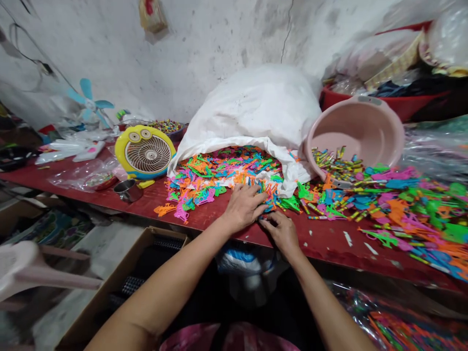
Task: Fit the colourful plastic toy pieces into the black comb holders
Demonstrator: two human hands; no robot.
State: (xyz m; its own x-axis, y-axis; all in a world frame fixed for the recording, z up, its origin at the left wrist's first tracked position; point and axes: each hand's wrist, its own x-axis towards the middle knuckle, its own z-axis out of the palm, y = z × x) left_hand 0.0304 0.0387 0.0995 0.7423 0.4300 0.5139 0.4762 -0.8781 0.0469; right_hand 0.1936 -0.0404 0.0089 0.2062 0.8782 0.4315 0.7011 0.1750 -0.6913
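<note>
My left hand [245,207] is at the front of a heap of small colourful plastic pieces [204,168], its fingers curled toward the right. Just beside it, my right hand [281,233] is closed with thumb and fingertips together. Between the two hands shows a bit of something small and dark blue, mostly hidden by the fingers. The heap spills from the mouth of a large white sack [256,102] onto the red tabletop [210,214]. The pieces are orange, green, pink and blue, with thin, openwork shapes.
A pink basin [383,131] lies tipped on its side, with striped little tubes [338,163] inside. More plastic pieces [402,204] and tubes spread at right. Leftward are a yellow fan [149,151], a metal cup [127,190] and a blue-bladed fan [89,102]. An open carton [146,253] stands below.
</note>
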